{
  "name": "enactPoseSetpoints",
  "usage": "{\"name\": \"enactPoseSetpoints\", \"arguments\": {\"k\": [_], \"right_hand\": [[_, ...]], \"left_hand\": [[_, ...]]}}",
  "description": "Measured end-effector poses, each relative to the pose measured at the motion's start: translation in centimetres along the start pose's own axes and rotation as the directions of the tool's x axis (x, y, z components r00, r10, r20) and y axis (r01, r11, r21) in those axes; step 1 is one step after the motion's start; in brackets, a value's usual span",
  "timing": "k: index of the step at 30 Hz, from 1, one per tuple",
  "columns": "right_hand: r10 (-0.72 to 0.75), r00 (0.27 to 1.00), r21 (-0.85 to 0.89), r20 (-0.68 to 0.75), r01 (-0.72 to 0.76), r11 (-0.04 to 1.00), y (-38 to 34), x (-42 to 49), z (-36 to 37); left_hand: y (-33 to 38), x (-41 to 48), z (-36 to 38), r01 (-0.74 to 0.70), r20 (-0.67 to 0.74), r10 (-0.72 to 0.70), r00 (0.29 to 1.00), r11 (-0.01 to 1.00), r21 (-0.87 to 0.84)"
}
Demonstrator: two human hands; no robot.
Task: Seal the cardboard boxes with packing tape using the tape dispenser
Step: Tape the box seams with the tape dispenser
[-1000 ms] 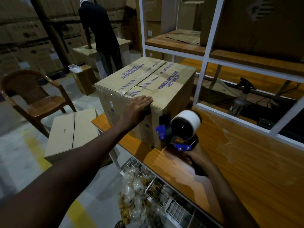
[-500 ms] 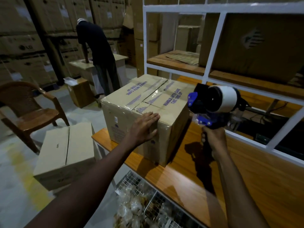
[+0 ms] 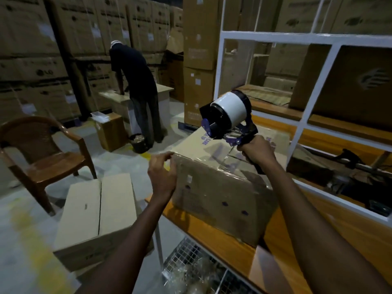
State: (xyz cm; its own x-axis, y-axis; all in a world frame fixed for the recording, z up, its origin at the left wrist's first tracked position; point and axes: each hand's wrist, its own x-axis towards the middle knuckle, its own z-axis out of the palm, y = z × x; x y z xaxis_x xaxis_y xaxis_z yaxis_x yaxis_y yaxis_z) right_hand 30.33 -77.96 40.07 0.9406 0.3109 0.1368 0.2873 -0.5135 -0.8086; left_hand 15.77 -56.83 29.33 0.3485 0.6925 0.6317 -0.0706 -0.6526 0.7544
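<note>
A cardboard box with purple print and clear tape along its top seam stands on the wooden table. My left hand grips the box's near left top corner, fingers curled over the edge. My right hand holds the handle of a blue and black tape dispenser with a white tape roll. The dispenser is raised above the top of the box, apart from it.
A second closed box sits on the floor at the left, beside a brown plastic chair. A person bends over a far table. A white shelf frame rises at right. A wire basket lies under the table.
My right hand has lifted the dispenser from the box's front side to above its top. My left hand has slid from the top face to the near left corner. The view has tilted up.
</note>
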Motion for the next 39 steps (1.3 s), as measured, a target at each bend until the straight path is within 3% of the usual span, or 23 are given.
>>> {"name": "enactPoseSetpoints", "arguments": {"k": [4, 7, 10, 19, 26, 29, 35, 39], "right_hand": [[0.02, 1.0, -0.055, 0.01, -0.019, 0.998, -1.0, 1.7, 3.1], [0.033, 0.999, -0.131, -0.001, -0.033, 0.991, -1.1, 2.2, 4.0], [0.032, 0.999, -0.194, -0.022, -0.036, 0.98, -0.8, 2.5, 4.4], [0.037, 0.998, -0.279, -0.047, -0.048, 0.959, -0.1, 2.9, 5.2], [0.051, 0.996, -0.256, -0.074, -0.068, 0.964, -0.1, 2.8, 5.3], [0.048, 0.996, -0.267, -0.075, -0.067, 0.961, -0.1, 2.7, 5.4], [0.048, 0.997, -0.268, -0.068, -0.064, 0.961, -0.1, 2.8, 5.3], [0.055, 0.995, -0.223, -0.078, -0.072, 0.972, -0.2, 2.8, 5.1]], "left_hand": [[-3.4, 3.5, -0.3, 0.434, 0.04, -0.432, 0.901, 0.896, -0.097], [-4.5, 4.4, 0.9, 0.542, 0.195, -0.51, 0.838, 0.821, -0.18], [-3.7, 3.0, 2.0, 0.504, 0.278, -0.447, 0.85, 0.845, -0.179], [-3.4, 0.1, 2.7, 0.416, 0.172, -0.384, 0.907, 0.881, -0.227], [-3.6, 1.2, 2.3, 0.44, 0.171, -0.408, 0.897, 0.864, -0.245], [-3.8, 2.5, 2.5, 0.445, 0.199, -0.408, 0.891, 0.871, -0.208], [-4.5, 3.7, 2.9, 0.288, 0.272, -0.257, 0.927, 0.955, -0.078], [-7.4, 3.2, 3.6, 0.387, 0.386, -0.331, 0.861, 0.919, -0.076]]}}
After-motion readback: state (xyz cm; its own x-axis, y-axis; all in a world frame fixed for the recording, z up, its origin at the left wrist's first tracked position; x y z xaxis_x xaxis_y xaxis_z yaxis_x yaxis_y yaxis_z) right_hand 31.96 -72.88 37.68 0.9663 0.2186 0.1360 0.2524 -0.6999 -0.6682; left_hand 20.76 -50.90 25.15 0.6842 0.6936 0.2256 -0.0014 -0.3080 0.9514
